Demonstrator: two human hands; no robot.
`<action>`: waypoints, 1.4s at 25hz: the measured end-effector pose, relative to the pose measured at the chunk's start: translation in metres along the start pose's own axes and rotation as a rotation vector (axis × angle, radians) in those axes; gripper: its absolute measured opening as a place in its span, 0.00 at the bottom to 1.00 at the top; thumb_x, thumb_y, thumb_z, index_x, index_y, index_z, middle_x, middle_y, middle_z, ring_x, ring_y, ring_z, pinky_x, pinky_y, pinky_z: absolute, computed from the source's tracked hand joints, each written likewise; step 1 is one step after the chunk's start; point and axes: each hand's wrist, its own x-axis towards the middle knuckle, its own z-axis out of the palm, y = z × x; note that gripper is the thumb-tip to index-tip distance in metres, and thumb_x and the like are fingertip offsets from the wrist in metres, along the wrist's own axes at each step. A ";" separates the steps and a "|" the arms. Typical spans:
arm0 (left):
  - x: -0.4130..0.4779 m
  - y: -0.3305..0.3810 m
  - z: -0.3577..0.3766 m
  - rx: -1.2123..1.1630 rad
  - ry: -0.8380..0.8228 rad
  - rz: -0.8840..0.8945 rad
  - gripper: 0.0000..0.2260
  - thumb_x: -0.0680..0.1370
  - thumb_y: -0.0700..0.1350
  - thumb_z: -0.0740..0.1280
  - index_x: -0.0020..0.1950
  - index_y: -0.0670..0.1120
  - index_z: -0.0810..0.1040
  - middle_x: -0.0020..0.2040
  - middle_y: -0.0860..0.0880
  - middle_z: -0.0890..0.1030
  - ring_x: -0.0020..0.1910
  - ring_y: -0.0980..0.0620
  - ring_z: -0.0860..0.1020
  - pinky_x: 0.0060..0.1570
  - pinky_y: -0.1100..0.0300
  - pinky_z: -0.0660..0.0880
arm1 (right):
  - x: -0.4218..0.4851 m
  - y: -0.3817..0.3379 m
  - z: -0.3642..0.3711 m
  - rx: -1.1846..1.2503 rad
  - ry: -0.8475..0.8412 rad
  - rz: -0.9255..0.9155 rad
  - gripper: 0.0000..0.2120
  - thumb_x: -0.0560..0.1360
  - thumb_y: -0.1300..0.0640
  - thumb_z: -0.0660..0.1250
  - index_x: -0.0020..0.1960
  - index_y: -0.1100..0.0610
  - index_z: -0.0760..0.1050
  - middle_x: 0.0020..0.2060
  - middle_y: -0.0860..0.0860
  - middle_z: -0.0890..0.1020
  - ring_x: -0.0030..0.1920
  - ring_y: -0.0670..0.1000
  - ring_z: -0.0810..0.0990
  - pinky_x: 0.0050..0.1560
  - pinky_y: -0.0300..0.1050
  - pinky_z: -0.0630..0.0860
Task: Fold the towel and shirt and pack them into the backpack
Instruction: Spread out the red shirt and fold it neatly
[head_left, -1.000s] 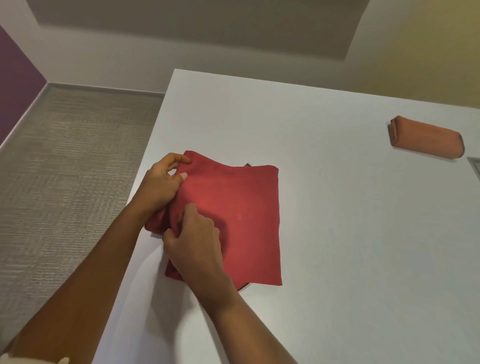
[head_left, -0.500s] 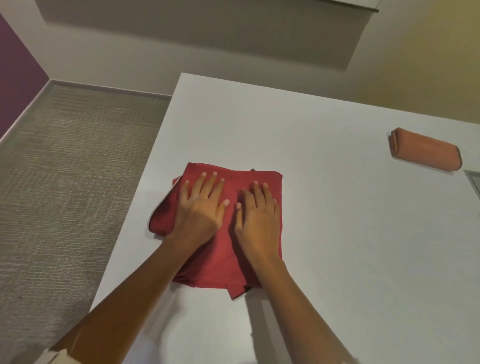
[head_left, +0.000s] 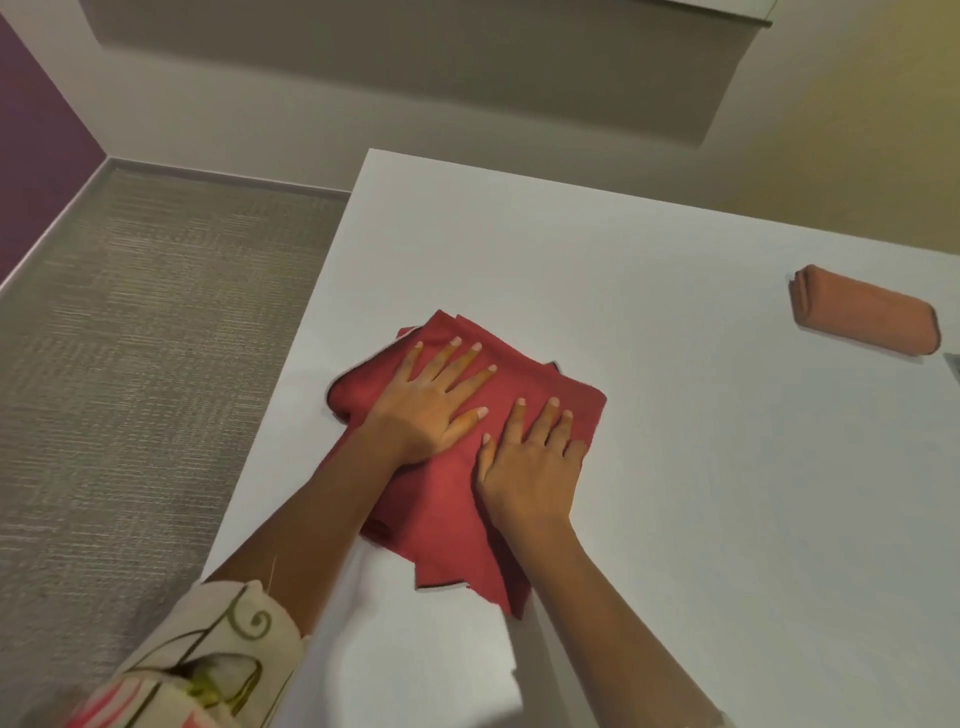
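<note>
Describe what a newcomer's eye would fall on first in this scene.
The red shirt, folded near the left edge of the white table, draws the eye first. The left hand and right hand press flat on it, fingers straight. Next comes the orange towel, rolled up and lying alone at the far right.

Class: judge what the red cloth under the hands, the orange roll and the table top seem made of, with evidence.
The red cloth: thin matte woven or knit fabric, likely cotton; lies flat with sharp edges.
The orange roll: thicker matte fabric, perhaps terry; plump rounded folds.
The table top: smooth white laminate or painted board; even surface.
</note>
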 end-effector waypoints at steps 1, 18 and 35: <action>0.007 0.000 -0.003 0.038 -0.032 0.044 0.30 0.78 0.65 0.39 0.79 0.58 0.50 0.80 0.50 0.49 0.79 0.48 0.49 0.75 0.38 0.46 | -0.004 0.000 -0.009 -0.068 -0.084 0.040 0.32 0.82 0.42 0.42 0.79 0.60 0.47 0.76 0.68 0.52 0.75 0.68 0.55 0.71 0.62 0.58; 0.035 -0.023 -0.062 -0.242 -0.411 -0.502 0.32 0.70 0.69 0.67 0.62 0.47 0.71 0.63 0.47 0.75 0.64 0.45 0.72 0.64 0.46 0.61 | 0.081 0.082 -0.069 0.446 -0.115 0.126 0.32 0.68 0.41 0.73 0.64 0.57 0.68 0.60 0.55 0.73 0.64 0.58 0.69 0.56 0.53 0.72; 0.058 -0.021 -0.115 -0.434 -0.370 -0.434 0.18 0.72 0.59 0.73 0.59 0.55 0.79 0.54 0.51 0.81 0.59 0.45 0.75 0.63 0.45 0.57 | 0.108 0.111 -0.087 1.170 -0.489 0.131 0.18 0.66 0.63 0.74 0.56 0.60 0.79 0.51 0.58 0.84 0.53 0.59 0.83 0.57 0.57 0.79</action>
